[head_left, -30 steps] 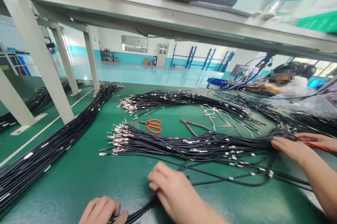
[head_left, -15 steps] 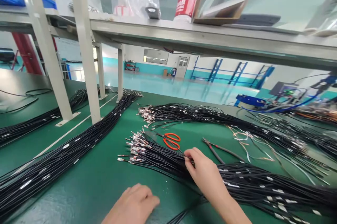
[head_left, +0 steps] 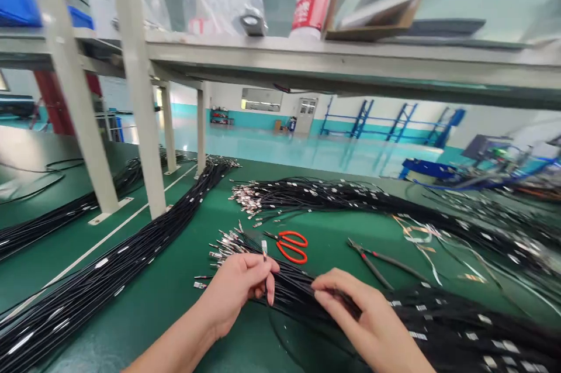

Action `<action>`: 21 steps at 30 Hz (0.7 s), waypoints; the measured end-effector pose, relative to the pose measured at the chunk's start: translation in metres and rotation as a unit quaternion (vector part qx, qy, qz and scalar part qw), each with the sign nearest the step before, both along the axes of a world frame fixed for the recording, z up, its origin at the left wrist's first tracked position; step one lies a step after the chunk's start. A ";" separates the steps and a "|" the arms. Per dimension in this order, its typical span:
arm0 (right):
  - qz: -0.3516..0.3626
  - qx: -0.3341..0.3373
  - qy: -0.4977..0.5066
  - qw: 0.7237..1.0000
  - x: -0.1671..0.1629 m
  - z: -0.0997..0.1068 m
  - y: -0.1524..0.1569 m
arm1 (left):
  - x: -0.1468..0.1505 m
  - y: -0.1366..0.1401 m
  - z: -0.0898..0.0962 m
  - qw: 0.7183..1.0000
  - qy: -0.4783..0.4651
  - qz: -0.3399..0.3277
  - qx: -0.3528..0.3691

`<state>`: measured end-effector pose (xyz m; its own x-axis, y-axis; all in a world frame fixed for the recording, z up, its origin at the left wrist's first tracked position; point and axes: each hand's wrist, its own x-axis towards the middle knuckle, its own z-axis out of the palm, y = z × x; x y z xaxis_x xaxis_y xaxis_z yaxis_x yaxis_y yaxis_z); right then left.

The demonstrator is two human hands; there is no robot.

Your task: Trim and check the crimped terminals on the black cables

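Note:
My left hand (head_left: pixel 241 288) pinches a thin black cable just below its end. The cable's white-and-metal connector tip (head_left: pixel 264 249) points up above my thumb and index finger. Behind it lies a bundle of black cables (head_left: pixel 293 285) with exposed connector ends fanned out to the left. Over this bundle, my right hand (head_left: pixel 362 314) has thumb and index curled, tips close together. Whatever may be between them is hidden against the dark cables. Orange-handled scissors (head_left: pixel 293 246) rest beyond the bundle, and cutting pliers (head_left: pixel 372 262) lie farther right.
More cable bundles run along the left (head_left: pixel 144 244) and the back (head_left: pixel 328 189) of the green table (head_left: pixel 144 314). Pale posts (head_left: pixel 146 127) carry a shelf (head_left: pixel 263 54) with a bottle (head_left: pixel 311 7) and bags. Loose wire scraps (head_left: pixel 425 244) lie at the right.
My left hand has risen from the table toward the bundle and now pinches a cable end. My right hand has shifted slightly right and lower in view.

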<state>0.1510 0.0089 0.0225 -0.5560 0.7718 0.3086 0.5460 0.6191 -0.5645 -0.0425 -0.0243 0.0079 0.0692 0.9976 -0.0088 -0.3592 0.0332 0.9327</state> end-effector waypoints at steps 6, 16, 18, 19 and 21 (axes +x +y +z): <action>-0.035 -0.032 0.119 0.992 -0.012 -0.002 -0.014 | 0.025 -0.021 -0.005 0.977 0.125 -0.171 -0.021; -0.026 -0.128 0.109 0.985 -0.016 -0.003 -0.013 | 0.027 -0.021 -0.019 0.981 0.117 -0.139 -0.065; -0.014 -0.151 0.132 0.980 -0.015 -0.004 -0.012 | 0.027 -0.020 -0.022 0.984 0.105 -0.120 -0.074; -0.007 -0.158 0.141 0.977 -0.015 -0.005 -0.012 | 0.027 -0.019 -0.023 0.986 0.104 -0.109 -0.075; 0.004 -0.163 0.144 0.976 -0.015 -0.007 -0.011 | 0.028 -0.018 -0.025 0.988 0.107 -0.084 -0.078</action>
